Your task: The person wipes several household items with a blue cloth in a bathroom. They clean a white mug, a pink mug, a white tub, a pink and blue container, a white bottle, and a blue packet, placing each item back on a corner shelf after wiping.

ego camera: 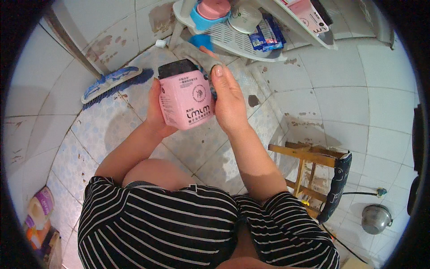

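A pink plastic container with a black lid, bearing writing, is held tilted above the tiled floor. My left hand supports it at its left side and bottom. My right hand is at its right side, thumb up, with a grey cloth that has a dark patterned part. The cloth lies between the palm and the container and hangs beyond the lid. The fingers of my right hand are partly hidden behind the cloth.
A white plastic corner shelf with tubs and blue packets stands ahead. A blue broom leans at left. To the right are a wooden stool and a metal pot. Bottles stand at lower left.
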`<state>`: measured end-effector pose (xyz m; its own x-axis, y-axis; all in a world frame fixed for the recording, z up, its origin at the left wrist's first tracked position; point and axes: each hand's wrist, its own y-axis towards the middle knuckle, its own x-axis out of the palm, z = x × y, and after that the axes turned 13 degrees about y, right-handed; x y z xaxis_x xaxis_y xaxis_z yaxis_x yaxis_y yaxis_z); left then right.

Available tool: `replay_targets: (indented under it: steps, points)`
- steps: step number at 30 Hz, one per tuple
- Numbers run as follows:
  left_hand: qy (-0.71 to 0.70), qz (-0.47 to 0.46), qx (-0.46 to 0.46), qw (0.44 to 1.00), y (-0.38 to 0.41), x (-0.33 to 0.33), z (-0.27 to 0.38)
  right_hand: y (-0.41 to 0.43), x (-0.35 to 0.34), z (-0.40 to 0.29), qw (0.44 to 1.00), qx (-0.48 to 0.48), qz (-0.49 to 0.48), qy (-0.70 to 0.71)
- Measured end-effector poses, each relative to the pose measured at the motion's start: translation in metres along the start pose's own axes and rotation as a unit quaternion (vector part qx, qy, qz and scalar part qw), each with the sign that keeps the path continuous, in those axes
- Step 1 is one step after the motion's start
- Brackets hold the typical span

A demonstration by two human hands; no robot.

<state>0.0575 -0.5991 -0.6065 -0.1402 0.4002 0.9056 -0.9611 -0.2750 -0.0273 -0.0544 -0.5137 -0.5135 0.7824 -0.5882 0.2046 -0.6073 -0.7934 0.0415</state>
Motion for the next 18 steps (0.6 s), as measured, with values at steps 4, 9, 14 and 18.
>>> replay_targets:
  steps: [4,9,14,18]
  points:
    - [0.015,0.018,0.004,1.0,-0.005,-0.003,-0.003,-0.02,0.007,0.007,0.996,-0.004,0.064,-0.067]
    - [0.092,0.047,-0.028,0.994,-0.007,-0.007,-0.012,-0.027,-0.019,0.01,0.983,-0.026,0.177,-0.033]
    - [0.162,0.073,-0.071,0.982,-0.004,-0.005,-0.002,-0.011,-0.015,-0.031,0.907,-0.265,-0.019,-0.325]
    - [0.17,0.067,-0.043,0.982,-0.011,0.005,-0.004,0.0,-0.012,-0.026,0.866,-0.258,-0.123,-0.411]
